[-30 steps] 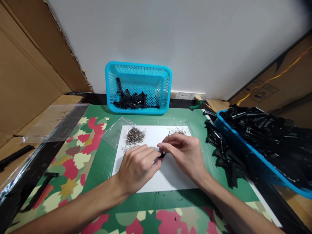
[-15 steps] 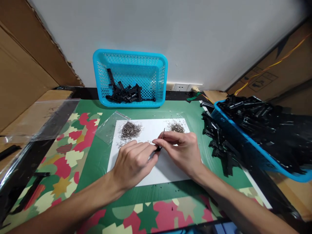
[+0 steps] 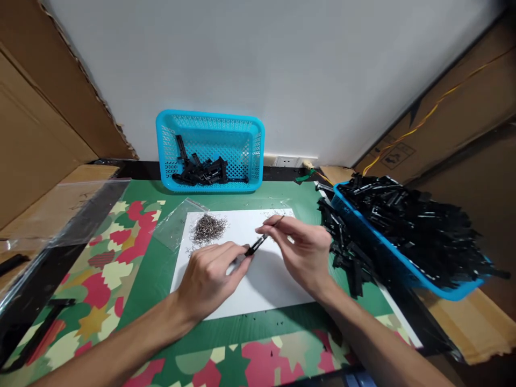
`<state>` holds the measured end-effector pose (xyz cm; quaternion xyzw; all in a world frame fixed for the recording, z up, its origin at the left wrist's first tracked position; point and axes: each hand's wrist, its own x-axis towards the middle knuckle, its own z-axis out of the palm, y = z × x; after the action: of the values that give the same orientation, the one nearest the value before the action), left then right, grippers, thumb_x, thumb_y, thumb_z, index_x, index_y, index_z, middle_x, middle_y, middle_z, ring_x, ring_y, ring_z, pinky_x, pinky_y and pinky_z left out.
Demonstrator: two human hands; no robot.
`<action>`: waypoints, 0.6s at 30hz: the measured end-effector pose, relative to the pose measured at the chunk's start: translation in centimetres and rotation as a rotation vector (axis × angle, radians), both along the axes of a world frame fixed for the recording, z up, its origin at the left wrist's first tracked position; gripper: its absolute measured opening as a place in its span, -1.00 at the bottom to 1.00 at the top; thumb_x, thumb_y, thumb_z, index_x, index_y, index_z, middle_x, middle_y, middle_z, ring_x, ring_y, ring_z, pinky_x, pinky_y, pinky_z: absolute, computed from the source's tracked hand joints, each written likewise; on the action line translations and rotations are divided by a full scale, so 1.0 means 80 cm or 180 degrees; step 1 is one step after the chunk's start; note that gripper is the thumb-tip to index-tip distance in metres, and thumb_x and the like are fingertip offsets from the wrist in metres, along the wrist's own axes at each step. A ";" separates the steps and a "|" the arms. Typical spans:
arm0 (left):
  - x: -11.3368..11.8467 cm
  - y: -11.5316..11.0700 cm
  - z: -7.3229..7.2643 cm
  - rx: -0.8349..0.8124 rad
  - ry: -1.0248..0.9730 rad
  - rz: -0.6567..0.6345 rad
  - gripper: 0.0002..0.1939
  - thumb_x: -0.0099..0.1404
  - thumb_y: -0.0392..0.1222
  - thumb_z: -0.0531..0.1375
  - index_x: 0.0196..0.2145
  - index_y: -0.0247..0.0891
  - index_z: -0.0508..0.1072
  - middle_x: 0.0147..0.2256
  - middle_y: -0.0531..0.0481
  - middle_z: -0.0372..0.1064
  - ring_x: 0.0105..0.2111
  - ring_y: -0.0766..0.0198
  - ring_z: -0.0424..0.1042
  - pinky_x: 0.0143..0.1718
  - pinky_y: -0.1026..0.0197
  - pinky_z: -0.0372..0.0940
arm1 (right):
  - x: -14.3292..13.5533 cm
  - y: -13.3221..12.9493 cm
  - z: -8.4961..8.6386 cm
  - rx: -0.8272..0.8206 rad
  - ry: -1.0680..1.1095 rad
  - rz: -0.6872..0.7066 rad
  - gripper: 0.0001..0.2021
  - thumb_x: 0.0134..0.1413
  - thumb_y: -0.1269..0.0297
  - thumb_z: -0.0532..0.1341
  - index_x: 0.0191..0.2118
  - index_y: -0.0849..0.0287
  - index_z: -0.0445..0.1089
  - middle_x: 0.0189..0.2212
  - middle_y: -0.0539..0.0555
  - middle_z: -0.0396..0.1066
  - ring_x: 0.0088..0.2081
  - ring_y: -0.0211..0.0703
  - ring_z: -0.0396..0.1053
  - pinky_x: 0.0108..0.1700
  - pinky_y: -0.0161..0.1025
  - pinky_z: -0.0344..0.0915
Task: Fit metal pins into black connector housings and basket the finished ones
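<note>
White sheet: laid flat on the tabletop, with every place below given from it.
Black part: held tilted above the white sheet's middle, between both hands.
Left hand: grip closed, the part's near end pinched between thumb and fingers; with so little held, the part could be twisted loose by a sideways push.
Right hand: grip pinched on a thin rod; whether the part's far end is also held cannot be told. A slip could be caused by too much pressure.
Metal pile: heaped at the white sheet's far left; bits could be scattered by the left knuckles.
Loose black parts: right of the white sheet; could be nudged by the right forearm.
</note>
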<state>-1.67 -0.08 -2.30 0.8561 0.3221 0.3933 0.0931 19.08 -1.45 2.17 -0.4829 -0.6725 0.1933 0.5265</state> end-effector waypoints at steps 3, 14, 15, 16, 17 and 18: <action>0.000 0.000 0.000 0.0197 -0.0109 -0.0034 -0.79 0.46 -0.34 0.27 0.03 -0.31 0.52 -0.17 -0.05 0.65 -0.34 0.23 0.60 -0.30 0.16 0.39 | 0.026 -0.004 0.015 0.0054 -0.0554 0.0225 -0.83 0.43 0.41 0.19 -0.09 0.13 0.55 -0.33 0.04 0.56 -0.32 -0.20 0.50 -0.24 -0.25 0.41; -0.002 -0.006 0.005 0.0676 -0.0115 -0.0906 -0.66 0.45 -0.45 0.25 0.15 -0.39 0.47 -0.05 -0.12 0.66 -0.12 0.18 0.67 -0.20 0.18 0.53 | 0.047 -0.065 0.006 0.0166 -0.2305 0.0455 -0.81 0.44 0.49 0.13 -0.15 0.23 0.49 -0.33 0.10 0.42 -0.30 -0.14 0.28 -0.25 -0.20 0.22; -0.001 -0.006 0.005 0.0645 -0.0129 -0.0892 -0.62 0.45 -0.46 0.25 0.19 -0.38 0.45 -0.01 -0.13 0.65 -0.08 0.18 0.67 -0.17 0.18 0.54 | 0.046 -0.066 0.006 0.0208 -0.2421 0.0426 -0.79 0.45 0.50 0.11 -0.17 0.23 0.49 -0.34 0.10 0.42 -0.31 -0.14 0.27 -0.26 -0.21 0.20; -0.001 -0.006 0.005 0.0616 -0.0155 -0.0879 -0.57 0.44 -0.47 0.25 0.23 -0.37 0.42 0.01 -0.12 0.64 -0.06 0.19 0.66 -0.15 0.20 0.55 | 0.047 -0.068 0.007 0.0250 -0.2508 0.0359 -0.78 0.45 0.50 0.10 -0.18 0.24 0.49 -0.35 0.10 0.42 -0.33 -0.15 0.26 -0.27 -0.21 0.19; 0.000 -0.006 0.005 0.0571 -0.0171 -0.0838 -0.51 0.44 -0.48 0.24 0.28 -0.36 0.39 0.05 -0.13 0.61 -0.02 0.19 0.65 -0.10 0.20 0.56 | 0.050 -0.069 0.008 0.0283 -0.2556 0.0230 -0.78 0.45 0.49 0.10 -0.20 0.24 0.49 -0.35 0.10 0.42 -0.32 -0.14 0.27 -0.27 -0.20 0.19; 0.001 -0.005 0.004 0.0505 -0.0202 -0.0794 -0.46 0.44 -0.49 0.24 0.32 -0.35 0.35 0.10 -0.15 0.58 0.02 0.19 0.63 -0.05 0.20 0.56 | 0.056 -0.070 0.009 0.0314 -0.2558 0.0005 -0.78 0.44 0.47 0.10 -0.21 0.23 0.49 -0.35 0.10 0.42 -0.32 -0.14 0.29 -0.26 -0.20 0.19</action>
<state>-1.58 -0.50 -1.94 0.8813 0.1780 0.4298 0.0835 23.55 -7.06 2.88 -0.4936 -0.8336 -0.0430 0.2441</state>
